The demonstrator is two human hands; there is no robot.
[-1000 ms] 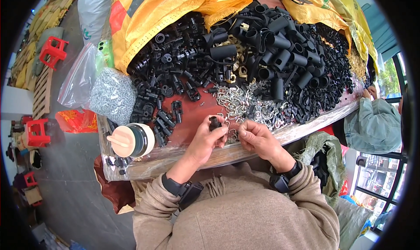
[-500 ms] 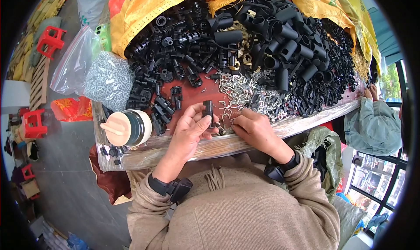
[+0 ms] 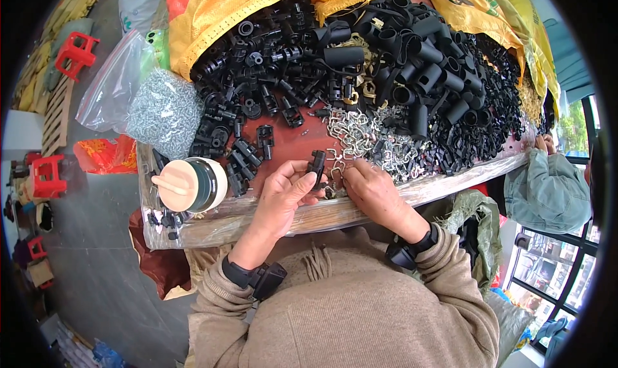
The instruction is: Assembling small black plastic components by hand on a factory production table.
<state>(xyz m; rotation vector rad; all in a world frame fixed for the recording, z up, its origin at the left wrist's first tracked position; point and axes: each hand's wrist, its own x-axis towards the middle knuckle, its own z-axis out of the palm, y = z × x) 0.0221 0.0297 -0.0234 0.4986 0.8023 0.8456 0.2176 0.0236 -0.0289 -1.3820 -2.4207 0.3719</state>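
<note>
Between the thumb and fingers of my left hand [image 3: 287, 193] a small black plastic part [image 3: 317, 168] stands roughly upright, held over the table's near edge. My right hand [image 3: 371, 189] is just to its right, fingers bent and pinched together low at the table. What those fingertips hold, if anything, is hidden. Right beyond them spreads a heap of small silvery metal clips [image 3: 356, 136]. Several loose black plastic parts [image 3: 241, 162] lie to the left of my left hand, and a big pile of similar ones [image 3: 257, 72] rises behind.
A lidded jar [image 3: 178, 186] stands at the table's left corner. Behind it sits a clear bag of small metal pieces [image 3: 164, 114]. Black tubes [image 3: 426, 49] pile up at the back right under yellow sacks [image 3: 238, 14]. A co-worker's sleeve [image 3: 544, 188] shows at the right.
The black part in my left hand has turned a little, and that hand has shifted slightly right. My right hand stays low beside the clips. The whole view has shifted slightly.
</note>
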